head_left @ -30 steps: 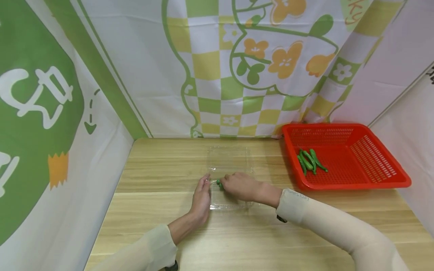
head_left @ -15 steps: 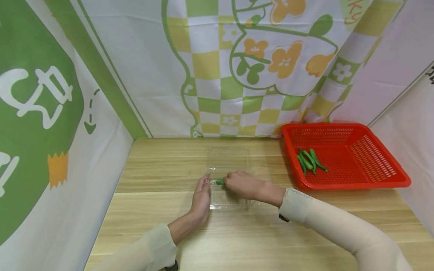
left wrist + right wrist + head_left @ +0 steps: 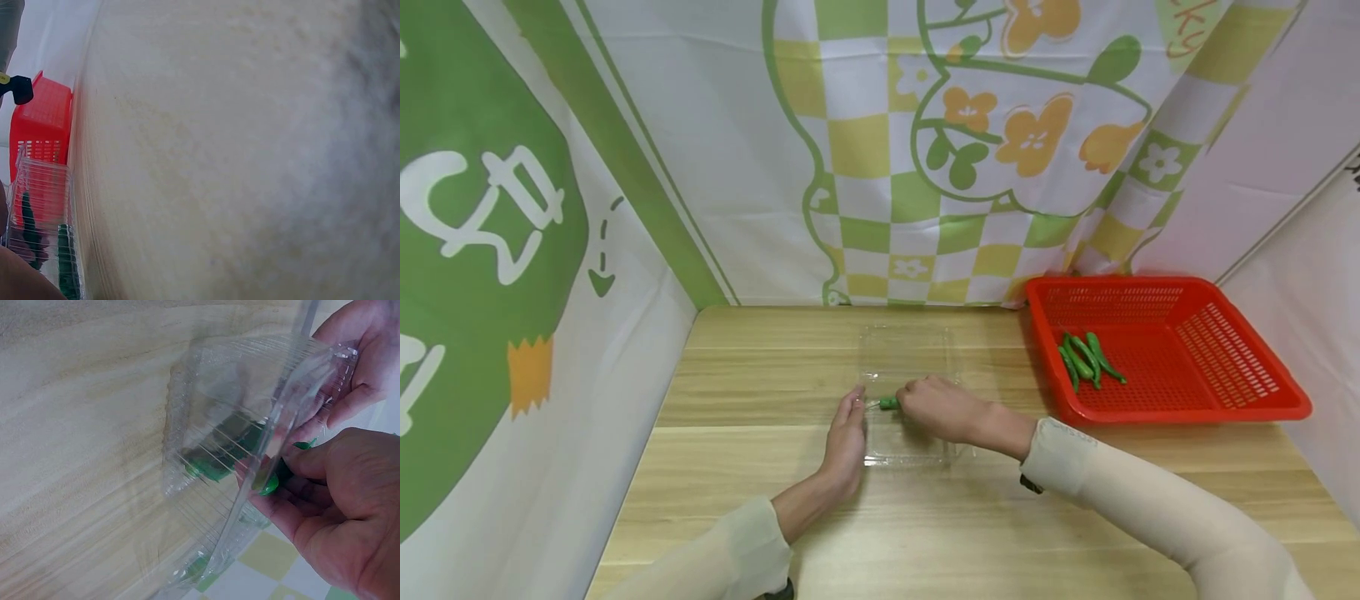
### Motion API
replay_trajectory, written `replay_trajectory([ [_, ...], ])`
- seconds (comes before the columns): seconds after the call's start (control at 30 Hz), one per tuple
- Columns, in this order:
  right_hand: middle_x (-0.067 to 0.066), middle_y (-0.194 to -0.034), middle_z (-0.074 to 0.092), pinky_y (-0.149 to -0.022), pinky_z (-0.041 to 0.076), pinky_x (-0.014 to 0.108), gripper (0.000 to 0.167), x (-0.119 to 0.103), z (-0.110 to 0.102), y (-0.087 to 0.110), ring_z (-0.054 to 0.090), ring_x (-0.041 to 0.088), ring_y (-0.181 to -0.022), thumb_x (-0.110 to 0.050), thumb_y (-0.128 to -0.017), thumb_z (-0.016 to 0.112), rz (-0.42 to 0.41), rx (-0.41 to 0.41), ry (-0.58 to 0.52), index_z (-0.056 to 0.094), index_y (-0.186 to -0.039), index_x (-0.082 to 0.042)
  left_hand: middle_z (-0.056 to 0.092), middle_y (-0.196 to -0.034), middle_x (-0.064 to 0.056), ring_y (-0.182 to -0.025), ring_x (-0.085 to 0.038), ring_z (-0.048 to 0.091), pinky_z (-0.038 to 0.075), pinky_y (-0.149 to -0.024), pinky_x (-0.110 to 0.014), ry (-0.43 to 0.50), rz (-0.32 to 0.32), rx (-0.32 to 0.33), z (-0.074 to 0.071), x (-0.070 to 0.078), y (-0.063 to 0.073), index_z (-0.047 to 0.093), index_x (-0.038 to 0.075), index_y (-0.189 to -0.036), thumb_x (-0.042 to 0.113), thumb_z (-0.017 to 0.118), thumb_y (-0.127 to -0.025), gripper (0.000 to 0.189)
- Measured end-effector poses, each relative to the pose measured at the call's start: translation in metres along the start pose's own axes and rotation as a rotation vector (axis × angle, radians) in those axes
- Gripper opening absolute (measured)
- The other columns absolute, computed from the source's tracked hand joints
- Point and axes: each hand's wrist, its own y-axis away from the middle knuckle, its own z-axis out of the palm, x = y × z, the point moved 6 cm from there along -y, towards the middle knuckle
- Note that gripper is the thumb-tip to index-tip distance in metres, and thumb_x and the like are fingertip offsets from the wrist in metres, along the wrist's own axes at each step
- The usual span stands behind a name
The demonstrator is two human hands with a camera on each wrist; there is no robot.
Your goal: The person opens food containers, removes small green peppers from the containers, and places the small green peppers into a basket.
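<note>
A clear plastic box [image 3: 906, 459], its lid [image 3: 906, 350] folded back, lies on the wooden table. At the box's left side my left hand [image 3: 844, 450] grips the wall, thumb over the rim. My right hand [image 3: 943, 408] pinches a green chili pepper [image 3: 888, 402] over the box; its stem end points toward the left thumb, and the fingers cover the rest. In the right wrist view, the right hand [image 3: 350, 500] is at the box's edge, and blurred green [image 3: 231, 450] shows through the plastic. Another long green pepper [image 3: 67, 262] appears low in the box in the left wrist view.
A red plastic basket [image 3: 1180, 414] stands at the table's back right, with several green chili peppers [image 3: 1081, 358] at its left end. Patterned cloth [image 3: 910, 233] hangs behind the table, and a white and green panel [image 3: 617, 333] borders the left side.
My right hand has shifted slightly right, and more of the chili pepper's stem end shows, now lying level. The left hand has stayed on the box wall.
</note>
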Motion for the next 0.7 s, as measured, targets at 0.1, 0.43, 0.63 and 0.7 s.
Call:
replay_trajectory([
  [0.1, 0.013, -0.097, 0.076, -0.066, 0.064, 0.029, 0.009, 0.001, -0.003, 0.001, 0.073, 0.021, -0.078, 0.003, -0.099, 0.068, 0.012, 0.012, -0.020, 0.074, -0.105, 0.002, 0.020, -0.175, -0.017, -0.163, -0.039, 0.008, 0.005, -0.133, -0.057, -0.002, -0.006, -0.002, 0.001, 0.000, 0.000, 0.028, 0.005, -0.166, 0.023, 0.028, -0.117, 0.052],
  [0.43, 0.018, -0.107, 0.077, -0.081, 0.067, 0.037, 0.021, 0.007, -0.013, 0.004, 0.076, 0.030, -0.094, 0.013, -0.093, 0.067, 0.065, 0.013, -0.101, 0.073, -0.111, 0.005, 0.016, -0.176, -0.018, -0.163, -0.040, 0.004, 0.002, -0.133, -0.057, 0.002, -0.005, -0.019, 0.001, 0.002, 0.001, 0.025, 0.003, -0.166, 0.023, 0.026, -0.117, 0.053],
  [0.63, 0.014, -0.092, 0.074, -0.069, 0.066, 0.036, 0.008, 0.012, -0.021, 0.007, 0.075, 0.027, -0.081, -0.002, -0.103, 0.066, 0.080, 0.058, -0.086, 0.072, -0.100, 0.002, 0.017, -0.176, -0.018, -0.163, -0.040, 0.004, 0.002, -0.133, -0.057, 0.002, -0.004, -0.018, 0.001, 0.001, 0.001, 0.026, 0.003, -0.166, 0.022, 0.025, -0.117, 0.052],
  [0.7, 0.013, -0.088, 0.073, -0.064, 0.065, 0.034, 0.008, 0.014, -0.023, 0.008, 0.073, 0.025, -0.077, -0.004, -0.103, 0.067, 0.081, 0.072, -0.082, 0.072, -0.098, 0.001, 0.017, -0.176, -0.018, -0.163, -0.040, 0.003, 0.002, -0.133, -0.058, 0.004, -0.007, -0.021, 0.001, 0.001, 0.001, 0.026, 0.003, -0.165, 0.022, 0.025, -0.117, 0.052],
])
